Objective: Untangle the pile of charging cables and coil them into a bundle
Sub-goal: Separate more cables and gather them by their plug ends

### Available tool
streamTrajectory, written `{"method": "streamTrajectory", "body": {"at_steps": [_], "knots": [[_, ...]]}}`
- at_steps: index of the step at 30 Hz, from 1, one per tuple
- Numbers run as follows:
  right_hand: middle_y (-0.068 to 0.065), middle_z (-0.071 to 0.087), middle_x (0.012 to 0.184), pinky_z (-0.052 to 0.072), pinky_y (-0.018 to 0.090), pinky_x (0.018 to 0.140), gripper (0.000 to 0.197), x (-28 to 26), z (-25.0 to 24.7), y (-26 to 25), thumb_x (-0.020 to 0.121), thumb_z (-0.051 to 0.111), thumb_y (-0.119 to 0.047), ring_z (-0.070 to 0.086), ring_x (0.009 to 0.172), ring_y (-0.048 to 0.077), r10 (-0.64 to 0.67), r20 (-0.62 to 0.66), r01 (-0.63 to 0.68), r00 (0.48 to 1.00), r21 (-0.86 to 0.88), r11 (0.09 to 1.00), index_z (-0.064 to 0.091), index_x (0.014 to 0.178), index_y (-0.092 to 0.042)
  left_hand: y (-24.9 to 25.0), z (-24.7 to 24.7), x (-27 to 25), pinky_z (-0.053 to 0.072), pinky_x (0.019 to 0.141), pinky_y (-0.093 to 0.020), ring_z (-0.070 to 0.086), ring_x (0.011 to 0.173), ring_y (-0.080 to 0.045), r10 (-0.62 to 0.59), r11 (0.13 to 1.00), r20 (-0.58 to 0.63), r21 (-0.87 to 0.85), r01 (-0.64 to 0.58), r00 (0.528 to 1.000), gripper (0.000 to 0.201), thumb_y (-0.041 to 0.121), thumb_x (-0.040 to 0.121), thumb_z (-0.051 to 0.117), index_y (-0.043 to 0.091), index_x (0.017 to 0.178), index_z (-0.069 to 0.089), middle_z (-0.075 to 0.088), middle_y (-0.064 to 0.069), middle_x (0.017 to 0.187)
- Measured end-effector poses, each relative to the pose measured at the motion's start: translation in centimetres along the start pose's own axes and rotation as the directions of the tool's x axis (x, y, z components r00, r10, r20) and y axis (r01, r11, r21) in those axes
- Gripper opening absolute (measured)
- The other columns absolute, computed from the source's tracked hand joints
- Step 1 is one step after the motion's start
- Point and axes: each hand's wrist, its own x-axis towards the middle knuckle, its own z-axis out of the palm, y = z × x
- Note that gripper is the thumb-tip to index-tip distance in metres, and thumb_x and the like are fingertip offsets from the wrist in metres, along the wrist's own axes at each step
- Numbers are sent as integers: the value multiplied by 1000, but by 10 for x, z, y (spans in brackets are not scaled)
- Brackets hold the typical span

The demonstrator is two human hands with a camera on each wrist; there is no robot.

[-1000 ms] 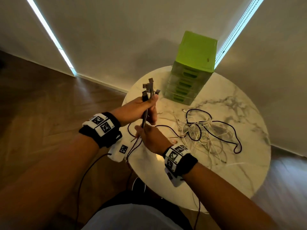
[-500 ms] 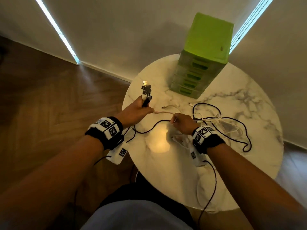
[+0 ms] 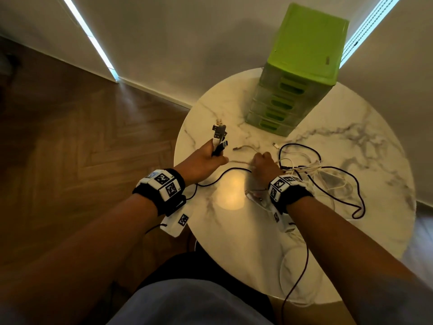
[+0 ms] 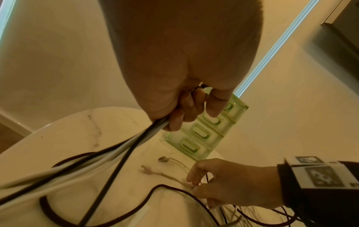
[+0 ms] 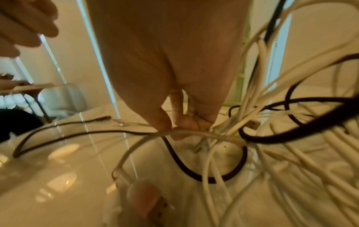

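My left hand (image 3: 206, 158) grips a bunch of cable ends (image 3: 219, 137) upright at the table's left edge, their USB plugs sticking up above the fist. In the left wrist view the gripped black and white cables (image 4: 124, 145) trail down from the curled fingers (image 4: 184, 110). My right hand (image 3: 263, 163) is down on the table beside the tangle of black and white cables (image 3: 316, 177), pinching a thin pale cable (image 5: 186, 132) between thumb and fingers. That cable runs left toward my left hand. A black cable (image 3: 225, 174) sags between the two hands.
A green drawer unit (image 3: 297, 71) stands at the back of the round marble table (image 3: 234, 231). Two loose plug ends (image 3: 236, 148) lie between the hands and the drawers. A black cable loop (image 3: 356, 207) reaches toward the right rim. Wooden floor lies left.
My right hand left the bunch in my left hand, moved right and down to the table, and took hold of a thin pale cable at the tangle. The left hand keeps its bunch.
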Motion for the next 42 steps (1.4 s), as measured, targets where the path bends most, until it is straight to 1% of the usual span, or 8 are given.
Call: {"method": "streamTrajectory", "body": {"at_steps": [7, 12, 23, 28, 32, 37, 40, 42], "knots": [[20, 43, 129, 44, 54, 97, 29, 0, 0, 1, 101, 46, -15, 55, 117, 47, -100, 41, 107, 994, -247, 963, 45, 128, -5, -3, -1, -3, 38, 68, -24, 41, 61, 0, 37, 997, -25, -63, -38, 999, 20, 15, 100, 58, 24, 90, 43, 43, 7, 77], [20, 57, 117, 41, 35, 88, 16, -15, -38, 5, 102, 46, -11, 55, 109, 38, -195, -166, 209, 967, 67, 976, 58, 111, -5, 5, 12, 5, 27, 51, -19, 29, 53, -5, -27, 916, -29, -402, 13, 999, 11, 23, 109, 38, 15, 102, 42, 32, 4, 73], [4, 66, 75, 52, 36, 80, 16, -108, -100, -32, 106, 40, -16, 64, 74, 23, -215, -589, 579, 779, 542, 610, 50, 100, -5, 30, 42, 13, 25, 49, -25, 26, 49, -12, 27, 852, -72, -520, -61, 997, 57, 56, 104, 27, 10, 80, 50, 32, 2, 57], [1, 60, 74, 52, 18, 67, 19, -124, -71, -40, 107, 44, -23, 58, 64, 3, -215, -523, 511, 825, 527, 679, 53, 100, -8, 37, 50, 10, 22, 50, -26, 24, 50, -8, 62, 823, -110, -557, -113, 992, 50, 56, 104, 25, 14, 89, 46, 28, 7, 60], [-17, 60, 70, 51, 55, 89, 15, -121, -44, -38, 101, 38, -44, 64, 76, 13, -196, -529, 436, 825, 377, 817, 46, 91, -37, 40, 50, 7, 21, 48, -23, 23, 50, -6, 114, 796, -87, -588, -143, 990, 45, 62, 97, 37, 19, 87, 44, 28, 8, 61], [-17, 58, 77, 26, 42, 99, 18, -129, -37, -42, 108, 36, -37, 60, 93, 11, -277, -492, 431, 825, 232, 872, 51, 101, -29, 39, 51, 1, 31, 52, -25, 34, 54, -8, 132, 851, -137, -491, -183, 982, 27, 43, 105, 47, 19, 93, 50, 38, 7, 65], [-17, 60, 83, 19, 37, 97, 23, -129, -37, -38, 108, 34, -39, 51, 102, 7, -295, -425, 394, 856, 167, 904, 54, 104, -28, 37, 53, 1, 39, 54, -21, 39, 58, -6, 105, 842, -135, -515, -161, 985, 19, 38, 107, 46, 42, 123, 54, 40, 7, 70], [-16, 64, 82, 16, 37, 95, 30, -127, -35, -34, 107, 31, -45, 48, 105, 7, -315, -367, 378, 875, 115, 919, 56, 98, -31, 35, 53, 3, 39, 55, -21, 38, 59, -6, 89, 812, -145, -562, -156, 985, 39, 37, 108, 43, 18, 142, 48, 39, 9, 69]]}}
